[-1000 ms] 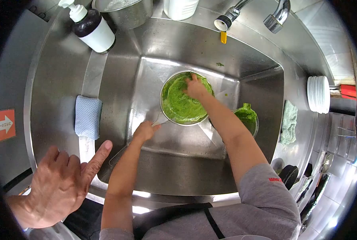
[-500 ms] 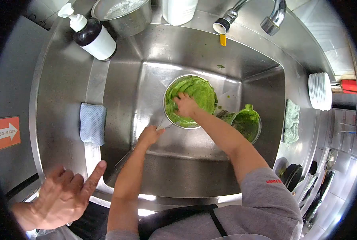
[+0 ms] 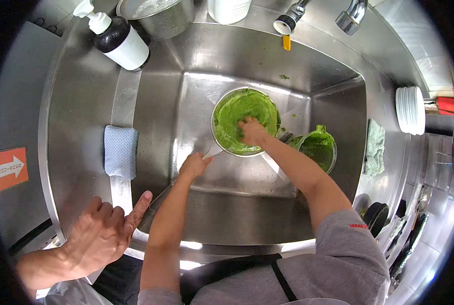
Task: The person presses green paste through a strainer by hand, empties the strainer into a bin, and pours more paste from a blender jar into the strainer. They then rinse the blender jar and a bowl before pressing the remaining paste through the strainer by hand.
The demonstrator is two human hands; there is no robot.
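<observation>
- Two hands of mine are on one strainer (image 3: pixel 242 155); it sits in the sink (image 3: pixel 267 218), its round bowl coated with green pulp (image 3: pixel 232 109).
- My left hand (image 3: pixel 196 165) is closed around the wire handle (image 3: pixel 164 192); from that hand the bowl lies between one and two o'clock.
- The strainer's long axis runs along that same slant; the bowl is at the upper end, and the handle's far end lies past my left wrist, between seven and eight o'clock.
- My right hand (image 3: pixel 252 130) is the nearer to the bowl's middle, being inside it, a little toward five o'clock; its fingers look loosely spread against the pulp; the tips are too blurred to make out, and I see nothing gripped.
- My right forearm comes in from between four and five o'clock; just beyond it a green-smeared jug (image 3: pixel 326 152) lies tipped, between three and four o'clock from the bowl.
- Another person's hand (image 3: pixel 105 229) is at eight o'clock from my left, index finger extended toward one o'clock; it touches neither strainer nor jug.
</observation>
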